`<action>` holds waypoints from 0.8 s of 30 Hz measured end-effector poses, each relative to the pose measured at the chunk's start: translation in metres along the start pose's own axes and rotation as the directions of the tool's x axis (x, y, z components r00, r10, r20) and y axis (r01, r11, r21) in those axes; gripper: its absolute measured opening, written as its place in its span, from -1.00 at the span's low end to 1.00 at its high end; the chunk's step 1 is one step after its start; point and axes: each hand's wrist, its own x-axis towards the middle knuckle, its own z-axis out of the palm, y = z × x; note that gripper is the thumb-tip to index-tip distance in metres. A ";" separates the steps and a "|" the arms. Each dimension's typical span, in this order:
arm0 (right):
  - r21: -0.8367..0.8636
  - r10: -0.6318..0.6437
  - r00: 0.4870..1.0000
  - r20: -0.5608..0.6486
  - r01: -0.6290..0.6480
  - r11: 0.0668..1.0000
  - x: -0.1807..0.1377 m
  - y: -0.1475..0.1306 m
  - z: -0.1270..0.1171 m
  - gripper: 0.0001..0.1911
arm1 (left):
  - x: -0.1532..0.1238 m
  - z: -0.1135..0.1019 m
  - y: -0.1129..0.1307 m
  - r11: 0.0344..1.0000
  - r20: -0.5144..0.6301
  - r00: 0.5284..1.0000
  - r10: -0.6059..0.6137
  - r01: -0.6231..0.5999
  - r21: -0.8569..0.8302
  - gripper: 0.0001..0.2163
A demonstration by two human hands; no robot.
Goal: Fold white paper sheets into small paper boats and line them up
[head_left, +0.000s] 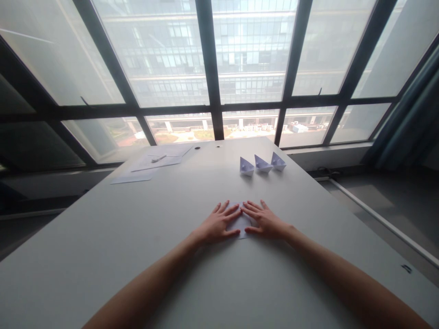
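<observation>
A small folded sheet of white paper (241,224) lies flat on the white table (144,237). My left hand (219,221) rests on its left side, palm down with the fingers spread. From the other side my right hand (263,220) lies on the paper in the same way, fingers apart. The fingertips of both hands nearly meet over the middle of the paper and hide much of its edges. Farther back to the right stand three folded paper boats (263,164) in a slanting row.
Loose white sheets (137,176) lie at the back left, with a small white object (158,159) on top that I cannot make out. Two round holes pierce the far edge. Behind are large windows (254,55); a blue curtain (404,114) hangs at right.
</observation>
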 end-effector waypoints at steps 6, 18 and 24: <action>-0.020 0.008 1.000 -0.009 -0.008 1.000 0.001 0.000 0.001 -0.17 | 0.001 0.002 -0.002 1.000 -0.008 1.000 0.005 -0.005 0.006 -0.28; -0.013 -0.002 1.000 -0.007 0.002 1.000 0.001 0.003 0.004 -0.19 | 0.001 0.002 -0.002 1.000 -0.004 1.000 0.005 -0.005 0.001 -0.27; -0.021 0.000 1.000 -0.005 0.000 1.000 0.001 0.002 0.003 -0.19 | 0.000 0.001 -0.001 1.000 -0.008 1.000 0.006 -0.006 -0.003 -0.28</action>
